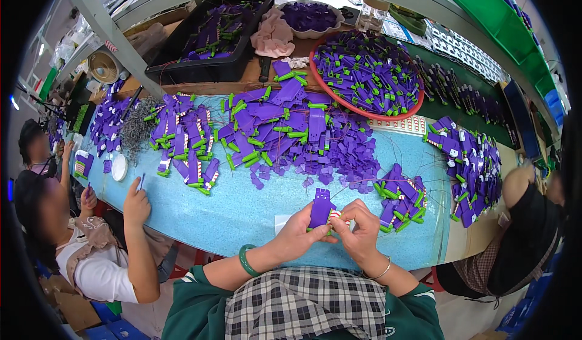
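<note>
Close in front of me, my left hand (296, 234) grips a flat purple plastic part (321, 209) with a notched upper end, held tilted up above the table. At the part's lower right side, my right hand (361, 234) has its thumb and fingers pinched on a small red-and-white striped piece (334, 215). Whether that piece is fixed to the part is hidden by the fingers. Beyond my hands lies a heap of small purple pieces (339, 152). A pile of purple-and-green parts (403, 197), some with striped strips, sits right of my right hand.
Purple-and-green parts (188, 137) spread over the blue table (242, 209). Behind stand a full red basket (418, 104), a black tray (200, 70) and a white bowl (315, 33). Metal shelf bars (112, 46) cross above. Co-workers sit left, one raising a hand (137, 203); another person is right.
</note>
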Demonstrator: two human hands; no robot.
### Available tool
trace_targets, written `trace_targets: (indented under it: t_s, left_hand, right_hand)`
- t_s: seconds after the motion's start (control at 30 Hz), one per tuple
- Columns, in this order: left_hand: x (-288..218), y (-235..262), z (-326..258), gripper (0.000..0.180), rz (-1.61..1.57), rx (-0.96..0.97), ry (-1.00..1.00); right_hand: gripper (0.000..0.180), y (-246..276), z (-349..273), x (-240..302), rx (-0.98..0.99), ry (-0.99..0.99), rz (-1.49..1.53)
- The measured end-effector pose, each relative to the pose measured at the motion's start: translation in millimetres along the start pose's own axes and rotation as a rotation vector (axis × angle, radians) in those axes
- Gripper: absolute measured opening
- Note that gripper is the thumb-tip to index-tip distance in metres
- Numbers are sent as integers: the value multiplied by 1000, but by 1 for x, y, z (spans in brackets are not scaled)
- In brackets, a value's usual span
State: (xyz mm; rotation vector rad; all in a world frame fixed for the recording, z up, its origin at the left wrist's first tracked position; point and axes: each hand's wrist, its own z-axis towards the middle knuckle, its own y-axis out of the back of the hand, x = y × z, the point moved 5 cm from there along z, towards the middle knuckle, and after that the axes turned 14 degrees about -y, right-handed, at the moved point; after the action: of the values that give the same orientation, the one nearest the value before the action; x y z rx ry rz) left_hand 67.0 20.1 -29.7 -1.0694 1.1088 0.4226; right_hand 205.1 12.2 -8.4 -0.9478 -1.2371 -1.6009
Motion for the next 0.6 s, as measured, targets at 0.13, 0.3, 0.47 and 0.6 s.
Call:
trace_targets:
  t_s: [0.13, 0.3, 0.47, 0.6]
  left_hand:
    - [-9, -2, -2, 30, 169, 80, -93]
    - [-5, -2, -3, 31, 19, 135, -7]
    - [27, -12, -6, 45, -493, 111, 285]
    - [33, -18, -8, 41, -578, 182, 454]
  right_hand:
    - [15, 2, 3, 12, -5, 103, -139]
    - [28, -5, 11, 3, 168, -302, 104]
    - [39, -21, 6, -4, 493, -419, 183]
    - [31, -22, 6, -2, 494, -365, 240]
